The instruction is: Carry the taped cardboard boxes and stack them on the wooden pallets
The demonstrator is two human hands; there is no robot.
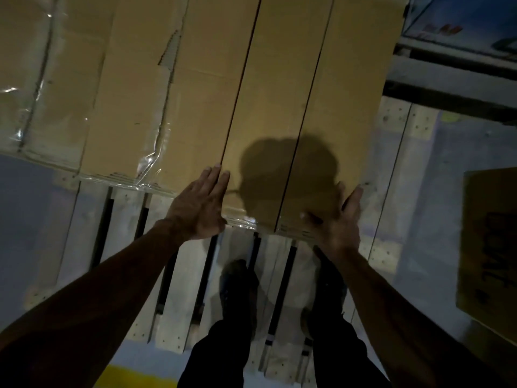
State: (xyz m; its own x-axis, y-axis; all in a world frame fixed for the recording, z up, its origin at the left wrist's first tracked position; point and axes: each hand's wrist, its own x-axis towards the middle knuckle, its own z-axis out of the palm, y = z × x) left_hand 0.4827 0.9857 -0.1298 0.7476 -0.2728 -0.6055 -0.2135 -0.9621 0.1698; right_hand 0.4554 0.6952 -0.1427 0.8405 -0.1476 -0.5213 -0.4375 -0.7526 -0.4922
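Head camera looks straight down over a stack of cardboard boxes on a wooden pallet (193, 275), in dim light. Farthest left lies a flat box wrapped in glossy clear tape (36, 88), its film catching the light along the near edge. Just beside it sits a wider taped box (173, 113) with a torn strip in its top face and crumpled tape at its near corner. Next comes a pair of long narrow boxes (293, 93) lying side by side, touching, with dark seams running away from the person; they rest partly over the taped box and reach toward the right edge of the pallet. The left hand (200, 204) lies flat, fingers straight and together, pressing on the near left corner of the narrow boxes. The right hand (337, 219) is spread wide against their near right corner, thumb on the top face, fingers running up the right side; whether the fingers curl under I cannot tell. A rounded shadow falls on the cardboard between the two hands. Below, the person's dark trousers and shoes (237, 287) stand on the pallet slats. Far right, well apart, another brown box with dark lettering (489, 247) sits on the pale floor (447, 191).
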